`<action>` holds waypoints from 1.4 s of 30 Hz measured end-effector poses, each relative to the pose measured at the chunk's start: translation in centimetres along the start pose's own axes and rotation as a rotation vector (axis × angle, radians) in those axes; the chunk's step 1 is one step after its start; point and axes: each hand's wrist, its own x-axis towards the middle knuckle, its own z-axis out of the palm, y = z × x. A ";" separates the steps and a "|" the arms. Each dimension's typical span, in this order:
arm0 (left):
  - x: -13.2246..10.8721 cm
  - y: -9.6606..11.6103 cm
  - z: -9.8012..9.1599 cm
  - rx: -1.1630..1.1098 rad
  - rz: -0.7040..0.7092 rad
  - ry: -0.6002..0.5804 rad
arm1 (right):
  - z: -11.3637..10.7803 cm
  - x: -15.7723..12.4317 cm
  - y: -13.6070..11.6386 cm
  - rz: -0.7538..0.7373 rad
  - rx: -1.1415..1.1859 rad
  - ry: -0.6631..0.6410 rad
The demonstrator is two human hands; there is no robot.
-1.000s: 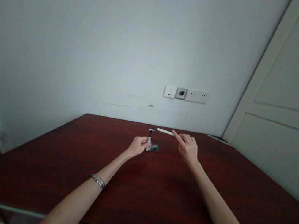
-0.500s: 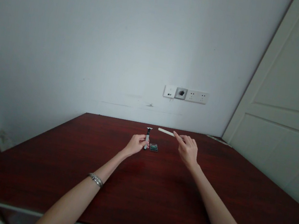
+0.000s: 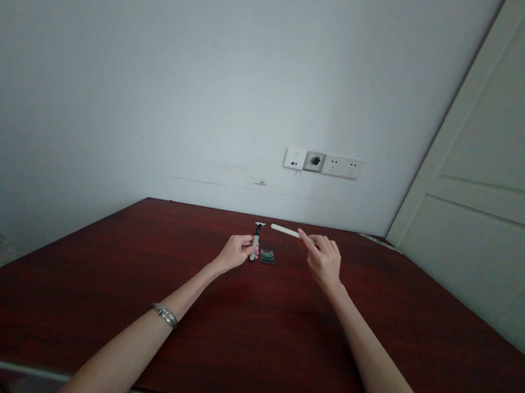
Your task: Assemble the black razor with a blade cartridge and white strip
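Note:
My left hand [image 3: 235,253] is closed around the handle of a razor [image 3: 255,239], holding it upright with its head at the top. The handle is light grey with a black neck. To the right, my right hand [image 3: 325,260] grips one end of a thin, flat white stick [image 3: 284,230], its index finger stretched along it. The stick's free tip points left and is a short gap from the razor's head. Just right of the left fingertips, a small clear case [image 3: 267,256] with something dark green inside lies on the table.
Both arms reach over a dark red wooden table [image 3: 218,331]. Behind it is a white wall with a row of sockets [image 3: 324,163]. A pale door panel [image 3: 502,218] borders the right side, and a thin flat strip [image 3: 380,242] lies at the far right corner.
The white stick's tip has come slightly closer to the razor's head. Both hands keep their holds, and the whole view has shifted a little.

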 end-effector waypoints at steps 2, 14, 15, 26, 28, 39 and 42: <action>0.0 -0.1 0.2 0.011 0.000 -0.016 | 0.0 0.5 -1.1 0.015 0.031 0.002; 0.4 0.6 -0.6 -0.042 0.001 0.028 | -0.1 0.1 -0.8 0.272 0.188 -0.039; 0.3 0.6 -0.5 -0.044 -0.003 0.024 | -0.3 0.5 -1.5 0.338 0.274 -0.033; 0.2 0.4 -0.1 0.024 0.019 -0.020 | -0.6 1.4 -8.9 0.883 1.517 -0.323; 0.2 0.1 0.0 0.040 0.034 -0.025 | -0.8 1.4 -9.4 0.920 1.594 -0.349; 0.1 -0.6 -0.1 0.032 0.043 -0.051 | -1.6 1.9 -10.1 1.058 1.900 -0.472; 0.1 -0.4 -0.1 0.048 0.049 -0.060 | -1.6 1.8 -10.2 1.047 1.903 -0.482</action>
